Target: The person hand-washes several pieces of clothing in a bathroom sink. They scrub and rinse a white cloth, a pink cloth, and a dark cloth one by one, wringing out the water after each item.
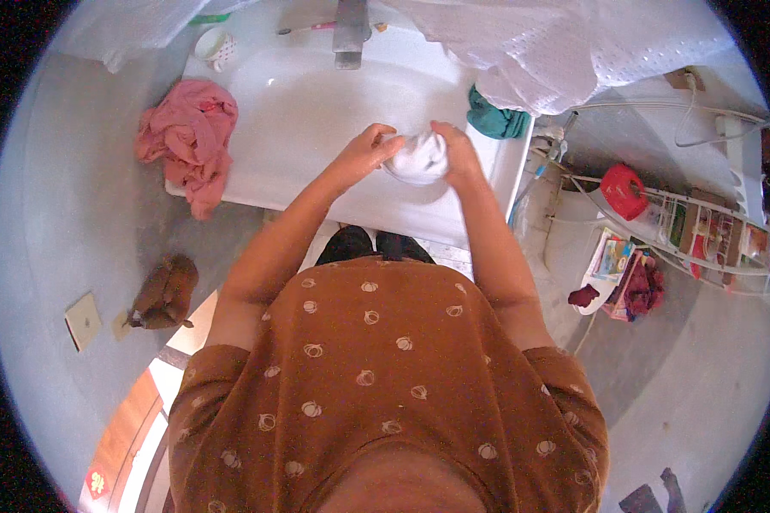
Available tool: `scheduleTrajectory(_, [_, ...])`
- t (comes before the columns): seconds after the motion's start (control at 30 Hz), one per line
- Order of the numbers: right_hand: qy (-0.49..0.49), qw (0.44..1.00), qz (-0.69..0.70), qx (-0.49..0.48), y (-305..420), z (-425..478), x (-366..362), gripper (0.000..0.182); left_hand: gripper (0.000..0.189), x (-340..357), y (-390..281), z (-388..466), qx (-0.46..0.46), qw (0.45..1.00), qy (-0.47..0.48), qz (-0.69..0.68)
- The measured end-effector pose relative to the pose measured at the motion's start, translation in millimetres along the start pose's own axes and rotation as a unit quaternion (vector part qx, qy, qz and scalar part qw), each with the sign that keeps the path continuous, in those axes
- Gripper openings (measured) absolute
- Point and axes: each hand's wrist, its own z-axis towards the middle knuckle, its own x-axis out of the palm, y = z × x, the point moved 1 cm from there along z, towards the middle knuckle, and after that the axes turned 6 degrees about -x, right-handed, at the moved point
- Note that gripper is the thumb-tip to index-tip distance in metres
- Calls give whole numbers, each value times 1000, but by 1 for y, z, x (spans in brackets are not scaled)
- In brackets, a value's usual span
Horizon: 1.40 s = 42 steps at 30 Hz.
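Between my two hands is a small white cloth [417, 159] with some dark marks on it, bunched up over the front part of a white sink basin [308, 122]. My left hand [371, 154] grips its left side with thumb and fingers. On the opposite side, my right hand [457, 152] grips it with the fingers near the top edge. A dark green cloth [497, 117] lies crumpled on the basin's right rim. Pink fabric [192, 138] is heaped over the left rim and hangs down its front. At the back of the basin stands a metal faucet [349, 35].
A polka-dot cup [215, 49] and a toothbrush [308, 28] rest on the back ledge. White curtain-like fabric [539, 51] hangs over the back right. To the right is a wire rack [699, 224] with a red container [624, 191]. A brown bag [167, 292] hangs on the left wall.
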Motion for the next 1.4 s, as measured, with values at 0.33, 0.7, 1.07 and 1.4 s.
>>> scheduleTrajectory(0.33, [-39,598,-777,-191,7,-46,-94,56,51,22,56,10,59,990,54,119])
scheduleTrajectory(0.7, [-264,596,-646,-397,107,24,-99,51,50,-6,42,-12,38,988,-17,151])
scheduleTrajectory(1.07, [-198,639,-604,-433,115,20,-102,42,44,-22,52,-18,10,999,27,-32])
scheduleTrajectory(1.4, [-24,780,-508,-364,11,-48,45,17,80,-3,27,-22,-24,956,69,-285])
